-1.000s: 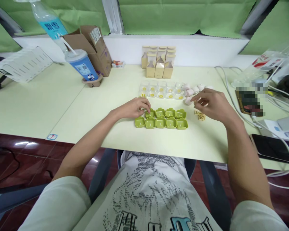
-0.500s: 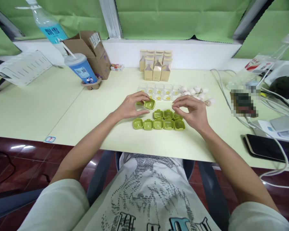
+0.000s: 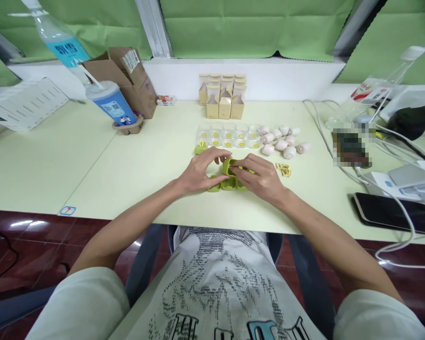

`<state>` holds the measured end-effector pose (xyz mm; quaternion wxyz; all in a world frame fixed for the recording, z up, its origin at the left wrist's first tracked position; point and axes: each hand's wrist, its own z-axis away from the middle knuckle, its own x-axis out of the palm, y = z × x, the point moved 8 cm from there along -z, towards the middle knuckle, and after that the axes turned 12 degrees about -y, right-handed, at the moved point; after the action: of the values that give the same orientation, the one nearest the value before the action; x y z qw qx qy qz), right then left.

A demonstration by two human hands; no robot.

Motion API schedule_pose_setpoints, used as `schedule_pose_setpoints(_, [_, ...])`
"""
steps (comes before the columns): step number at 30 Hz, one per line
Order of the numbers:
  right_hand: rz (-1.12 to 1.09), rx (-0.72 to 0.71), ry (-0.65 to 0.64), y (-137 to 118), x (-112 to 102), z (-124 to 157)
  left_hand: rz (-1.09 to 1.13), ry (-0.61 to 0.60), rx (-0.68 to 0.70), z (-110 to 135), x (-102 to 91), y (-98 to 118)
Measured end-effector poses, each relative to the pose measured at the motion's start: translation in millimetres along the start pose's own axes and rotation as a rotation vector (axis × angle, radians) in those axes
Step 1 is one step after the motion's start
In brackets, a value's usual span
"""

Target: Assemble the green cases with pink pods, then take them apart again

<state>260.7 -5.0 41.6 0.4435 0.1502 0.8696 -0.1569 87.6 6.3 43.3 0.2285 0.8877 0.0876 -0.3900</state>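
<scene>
A small green square cup (image 3: 228,166) is held tilted between the thumb and fingers of my left hand (image 3: 202,173). The closed fingertips of my right hand (image 3: 260,177) reach into the cup's opening; whatever they pinch is hidden. Below, more green cups (image 3: 228,184) stand on the table, partly covered by my hands. Another green piece (image 3: 200,148) lies behind my left hand, by the clear cups. To the right of my right hand is a little pile of small yellow pieces (image 3: 284,170).
Clear cups with yellow marks (image 3: 228,134) stand in rows behind my hands, beside several pale pink egg-shaped pieces (image 3: 281,144). Small open cardboard boxes (image 3: 225,106) are at the wall. A blue drink cup (image 3: 115,106) is at left; a phone (image 3: 393,212) and cables are at right.
My right hand has moved left and down, and its fingertips are now at the held cup's opening. My left hand has brought the cup slightly nearer. The view has shifted a little.
</scene>
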Motion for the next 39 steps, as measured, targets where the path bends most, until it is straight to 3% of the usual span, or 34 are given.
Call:
schedule_pose_setpoints(5, [0.177,-0.094,-0.123,-10.9,3.5,-0.4,0.034,-0.016,0.002,1.2,4.2,3.8])
schedule_pose_setpoints(9, [0.238,-0.141,-0.112,-15.0,5.9,-0.1,0.068,0.005,0.006,1.6,5.5,4.8])
schedule_pose_setpoints(15, [-0.093,-0.001,-0.020,1.9,-3.5,-2.6,0.135,0.105,-0.071,0.3,0.5,-6.5])
schedule_pose_setpoints(18, [-0.231,0.211,0.196,20.4,-20.6,2.2,0.148,0.153,-0.112,0.6,-2.6,-10.7])
schedule_pose_setpoints(20, [-0.417,0.385,0.254,36.7,-18.4,6.4,0.172,0.158,-0.126,0.8,-1.5,-10.5])
schedule_pose_setpoints(22, [-0.700,0.506,0.155,47.0,0.4,6.1,0.192,0.142,-0.127,0.5,1.6,-7.8])
schedule_pose_setpoints(26, [-1.090,0.547,-0.011,43.4,25.2,3.0,0.154,0.103,-0.103,-0.2,7.2,-0.7])
schedule_pose_setpoints(34, [-1.103,0.585,0.035,43.6,27.4,5.4,0.091,0.092,-0.006,1.2,8.5,7.5])
schedule_pose_setpoints(39, [-1.076,0.571,0.072,43.2,25.6,5.6,0.225,0.083,-0.066,-1.8,11.0,3.2])
